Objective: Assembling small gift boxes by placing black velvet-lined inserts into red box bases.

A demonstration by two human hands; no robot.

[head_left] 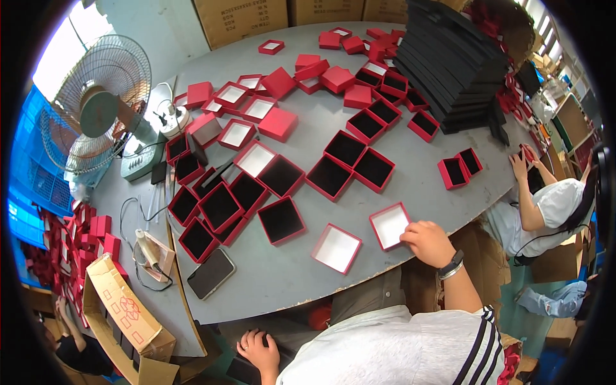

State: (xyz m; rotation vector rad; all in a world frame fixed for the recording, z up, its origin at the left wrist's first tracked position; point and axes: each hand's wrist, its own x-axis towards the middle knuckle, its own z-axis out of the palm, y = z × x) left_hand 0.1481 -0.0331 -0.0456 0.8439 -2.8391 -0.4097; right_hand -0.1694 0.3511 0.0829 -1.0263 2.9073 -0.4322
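My right hand [428,244], with a dark band at its wrist, pinches the right edge of a small red box [390,226] with a white inside, near the table's front edge. Left of it lies another red box part [336,249] with a white inside. My left hand [258,350] rests low over dark material below the table edge, fingers somewhat spread, holding nothing I can see. Farther in stand several red boxes with black linings, among them a single box [282,220] and a joined group around a black-lined box [345,149].
A dark phone [212,274] lies at the table's left front. A tall stack of black sheets [449,67] stands at the back right. At the left are a fan [99,114], a power strip [142,157] and a cardboard box [125,308]. Other people sit right and lower left.
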